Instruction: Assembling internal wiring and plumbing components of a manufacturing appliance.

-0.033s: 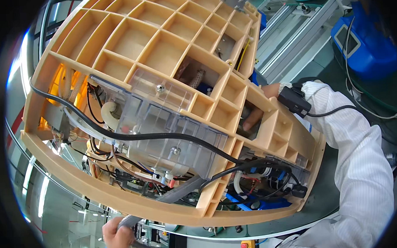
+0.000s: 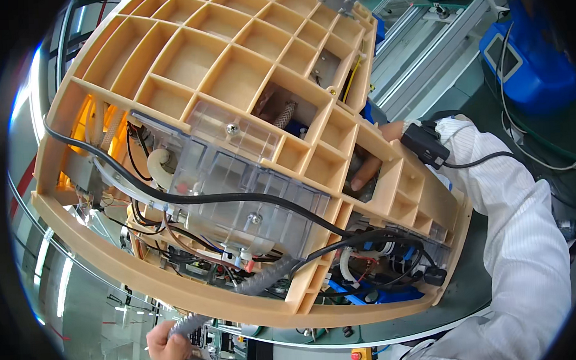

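A large tan ribbed plastic housing (image 2: 233, 77) lies tilted across the middle. Below its near rim at lower left, my left hand (image 2: 167, 349) is closed around a grey corrugated hose (image 2: 190, 324). A length of grey hose also shows inside the housing, behind that rim. My right hand (image 2: 366, 172) reaches into the housing from its right side. One of its fingers shows through a square opening, pointing down; the other fingers and anything they touch are hidden. A small black box (image 2: 424, 145) with a cable sits at my right wrist.
A black cable (image 2: 238, 197) runs across the housing over a clear plastic box (image 2: 249, 162). Wires and tubes fill the space under it. A braided hose (image 2: 286, 115) shows in another opening. Blue machines (image 2: 532, 76) stand at right; a yellow box with a red button (image 2: 361, 355) is below.
The grey hose looked smeared and smooth before; its ridges now show clearly. My left hand has shifted slightly downward with it. My right hand has hardly moved.
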Available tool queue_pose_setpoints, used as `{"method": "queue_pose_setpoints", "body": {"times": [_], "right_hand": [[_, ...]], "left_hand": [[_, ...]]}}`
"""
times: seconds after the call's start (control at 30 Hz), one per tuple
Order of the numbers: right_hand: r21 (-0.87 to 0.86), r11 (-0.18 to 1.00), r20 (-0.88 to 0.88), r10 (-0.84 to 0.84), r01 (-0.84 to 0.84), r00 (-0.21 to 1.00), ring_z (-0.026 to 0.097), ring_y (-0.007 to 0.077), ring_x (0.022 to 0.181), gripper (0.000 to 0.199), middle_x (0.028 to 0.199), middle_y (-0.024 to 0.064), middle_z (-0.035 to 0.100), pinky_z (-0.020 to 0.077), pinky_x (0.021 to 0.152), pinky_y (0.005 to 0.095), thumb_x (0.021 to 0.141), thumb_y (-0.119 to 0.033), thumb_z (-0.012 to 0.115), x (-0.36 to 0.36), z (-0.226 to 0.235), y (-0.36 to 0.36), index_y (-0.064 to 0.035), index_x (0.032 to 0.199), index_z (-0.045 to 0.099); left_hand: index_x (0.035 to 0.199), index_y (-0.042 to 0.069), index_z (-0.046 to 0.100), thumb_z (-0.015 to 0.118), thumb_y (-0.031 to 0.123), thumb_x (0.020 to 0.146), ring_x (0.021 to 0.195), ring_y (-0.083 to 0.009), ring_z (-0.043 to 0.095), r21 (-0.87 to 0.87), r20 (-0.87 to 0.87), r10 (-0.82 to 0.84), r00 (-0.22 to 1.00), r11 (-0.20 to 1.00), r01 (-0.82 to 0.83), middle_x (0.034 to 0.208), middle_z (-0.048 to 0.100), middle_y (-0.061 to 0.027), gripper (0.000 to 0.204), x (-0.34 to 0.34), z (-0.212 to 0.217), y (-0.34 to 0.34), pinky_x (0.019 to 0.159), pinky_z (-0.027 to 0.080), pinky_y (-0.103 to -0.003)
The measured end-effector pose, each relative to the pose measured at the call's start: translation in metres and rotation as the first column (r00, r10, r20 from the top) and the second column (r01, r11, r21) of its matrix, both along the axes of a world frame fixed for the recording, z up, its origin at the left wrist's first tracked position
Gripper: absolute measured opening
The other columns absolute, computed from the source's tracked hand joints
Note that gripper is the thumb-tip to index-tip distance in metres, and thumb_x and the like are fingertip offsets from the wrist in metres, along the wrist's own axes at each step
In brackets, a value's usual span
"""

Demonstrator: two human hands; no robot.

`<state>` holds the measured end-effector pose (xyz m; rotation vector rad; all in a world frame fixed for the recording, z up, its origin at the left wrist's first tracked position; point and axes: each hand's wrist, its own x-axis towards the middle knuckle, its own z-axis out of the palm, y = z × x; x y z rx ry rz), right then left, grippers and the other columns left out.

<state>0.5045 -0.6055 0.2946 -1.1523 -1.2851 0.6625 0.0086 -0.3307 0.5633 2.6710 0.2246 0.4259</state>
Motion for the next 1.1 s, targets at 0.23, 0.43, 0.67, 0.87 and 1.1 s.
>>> {"method": "queue_pose_setpoints", "body": {"times": [0.23,0.43,0.67,0.87,1.1], "right_hand": [[-0.021,0.999,-0.003,0.041,-0.041,0.999,0.063,0.0137,0.097,0.047,0.102,0.008,0.069,0.0518,0.082,0.0303,0.08,-0.018,0.08,-0.004,-0.005,0.002,-0.0001,0.12,0.062],[-0.04,0.997,-0.013,0.058,-0.058,0.998,0.063,0.0138,0.096,0.046,0.103,0.0082,0.068,0.0518,0.082,0.0303,0.081,-0.019,0.079,-0.007,-0.004,0.006,0.0003,0.119,0.063],[-0.058,0.995,-0.03,0.085,-0.087,0.996,0.063,0.014,0.095,0.044,0.103,0.0085,0.068,0.0517,0.082,0.0303,0.082,-0.021,0.078,-0.002,-0.004,0.009,0.0008,0.118,0.063],[-0.067,0.99,-0.044,0.118,-0.121,0.992,0.063,0.0142,0.095,0.043,0.104,0.0087,0.068,0.0517,0.082,0.0303,0.083,-0.022,0.077,-0.001,-0.002,0.02,0.0012,0.117,0.064],[-0.05,0.997,-0.109,0.06,-0.066,0.992,0.063,0.0144,0.094,0.042,0.104,0.0089,0.067,0.0516,0.082,0.0304,0.084,-0.024,0.076,0.005,-0.021,0.001,0.0016,0.115,0.064]], "left_hand": [[0.09,0.004,0.061,0.061,0.033,0.096,0.052,-0.0044,0.043,-0.107,-0.083,0.224,0.971,0.967,-0.232,0.062,0.051,0.0038,0.03,-0.018,-0.065,-0.009,0.047,0.033,-0.021],[0.087,0.004,0.06,0.061,0.034,0.097,0.05,-0.0045,0.041,-0.069,0.078,0.159,0.984,0.986,-0.153,0.06,0.048,0.0041,0.031,-0.016,-0.061,-0.014,0.045,0.031,-0.022],[0.078,0.005,0.058,0.057,0.033,0.098,0.054,-0.0072,0.046,-0.055,-0.001,0.272,0.962,0.961,-0.271,0.061,0.054,0.0011,0.035,-0.028,-0.083,0.012,0.048,0.035,-0.023],[0.078,0.007,0.053,0.057,0.033,0.099,0.051,-0.007,0.043,-0.123,0.167,0.247,0.955,0.966,-0.228,0.06,0.05,0.0016,0.034,-0.035,-0.097,0.019,0.046,0.033,-0.023],[0.089,0.001,0.068,0.063,0.014,0.086,0.063,-0.0104,0.054,-0.144,-0.227,0.45,0.864,0.862,-0.487,0.072,0.061,0.0004,0.015,-0.037,-0.171,0.037,0.058,0.044,-0.026]]}}
